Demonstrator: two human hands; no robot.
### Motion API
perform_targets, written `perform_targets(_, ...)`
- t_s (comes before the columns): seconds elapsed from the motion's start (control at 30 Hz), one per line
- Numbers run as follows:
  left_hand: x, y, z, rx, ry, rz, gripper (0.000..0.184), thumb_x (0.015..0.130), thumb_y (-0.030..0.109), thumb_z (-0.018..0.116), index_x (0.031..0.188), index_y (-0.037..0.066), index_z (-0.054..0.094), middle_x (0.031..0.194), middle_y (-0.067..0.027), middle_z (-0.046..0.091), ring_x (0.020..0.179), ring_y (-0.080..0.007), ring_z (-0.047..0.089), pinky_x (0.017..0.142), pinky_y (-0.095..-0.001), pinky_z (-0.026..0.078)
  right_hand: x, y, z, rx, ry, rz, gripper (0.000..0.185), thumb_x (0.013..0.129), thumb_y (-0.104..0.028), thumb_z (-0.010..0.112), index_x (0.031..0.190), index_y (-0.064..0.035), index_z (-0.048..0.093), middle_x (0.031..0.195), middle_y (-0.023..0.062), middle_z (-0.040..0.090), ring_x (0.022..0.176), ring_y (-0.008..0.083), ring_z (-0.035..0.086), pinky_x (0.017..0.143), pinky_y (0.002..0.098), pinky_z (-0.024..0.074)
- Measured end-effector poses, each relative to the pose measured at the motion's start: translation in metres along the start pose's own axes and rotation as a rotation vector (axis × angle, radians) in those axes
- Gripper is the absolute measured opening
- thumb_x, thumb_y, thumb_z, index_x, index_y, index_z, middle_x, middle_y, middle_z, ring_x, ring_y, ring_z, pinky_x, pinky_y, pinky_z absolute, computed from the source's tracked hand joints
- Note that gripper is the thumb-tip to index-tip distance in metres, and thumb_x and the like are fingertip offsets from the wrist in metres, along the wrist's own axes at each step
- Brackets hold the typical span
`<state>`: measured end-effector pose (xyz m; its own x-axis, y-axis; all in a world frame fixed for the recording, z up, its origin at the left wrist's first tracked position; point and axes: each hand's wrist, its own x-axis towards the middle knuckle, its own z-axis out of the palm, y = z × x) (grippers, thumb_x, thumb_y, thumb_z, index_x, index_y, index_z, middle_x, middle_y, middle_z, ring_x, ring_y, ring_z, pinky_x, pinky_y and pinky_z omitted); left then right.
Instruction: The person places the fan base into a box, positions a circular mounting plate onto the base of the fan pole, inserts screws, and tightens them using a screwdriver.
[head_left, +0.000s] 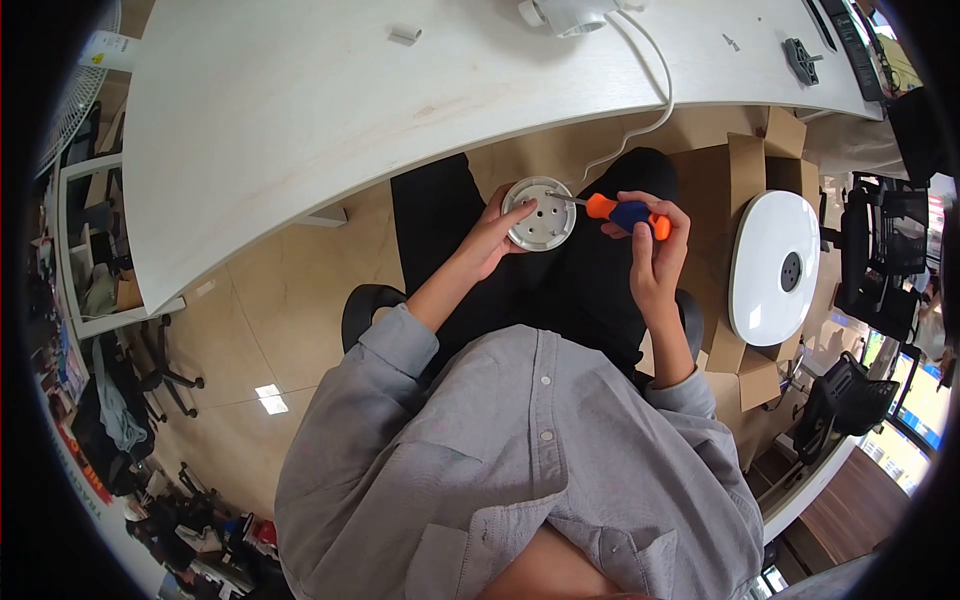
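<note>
My left hand (488, 238) is closed on the left edge of a round white plastic disc (541, 232), its thumb lying over the face. The disc has several small dark holes and faces up above my lap. In my right hand (655, 245) is a screwdriver (628, 212) with an orange and blue handle, fingers wrapped round it. Its metal shaft points left, and the tip lies over the upper part of the disc. Whether the tip sits in a screw is too small to tell.
The white table (300, 120) edge runs just beyond my hands. On it are a white device (570, 15) with a hanging cable (668, 85), a small grey piece (405, 34), screws (733, 43) and a dark knob-like part (801, 62). At right, a white oval base (772, 268) rests on an open cardboard box (705, 190).
</note>
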<state>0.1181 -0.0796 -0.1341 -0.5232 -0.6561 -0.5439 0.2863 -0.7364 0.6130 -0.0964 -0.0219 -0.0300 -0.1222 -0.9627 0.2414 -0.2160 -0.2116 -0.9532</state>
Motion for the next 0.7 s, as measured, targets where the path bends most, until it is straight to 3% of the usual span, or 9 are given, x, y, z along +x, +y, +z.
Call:
perform_targets(0.5, 0.001, -0.002, 0.0, 0.017, 0.023, -0.005, 0.061, 0.093, 0.04, 0.07, 0.142, 0.016, 0.04, 0.136, -0.0056, 0.053, 0.122, -0.021, 0.058, 0.088, -0.0448, 0.056, 0.012, -0.016, 0.005, -0.183, -0.007, 0.083, 0.025, 0.102, -0.006, 0.055, 0.124, 0.0004, 0.044, 0.12, 0.0183, 0.064, 0.089, 0.0213, 0.072, 0.078, 0.0301, 0.0577)
perform_targets(0.7, 0.0, -0.003, 0.002, 0.032, 0.035, 0.018, 0.06, 0.093, 0.038, 0.07, 0.141, 0.016, 0.04, 0.134, -0.0053, 0.054, 0.121, -0.0202, 0.059, 0.086, -0.0435, 0.057, 0.022, -0.022, 0.006, -0.463, -0.22, -0.139, 0.031, 0.093, 0.0, 0.064, 0.121, -0.0035, 0.052, 0.121, 0.0167, 0.064, 0.097, 0.0316, 0.071, 0.081, 0.0341, 0.058)
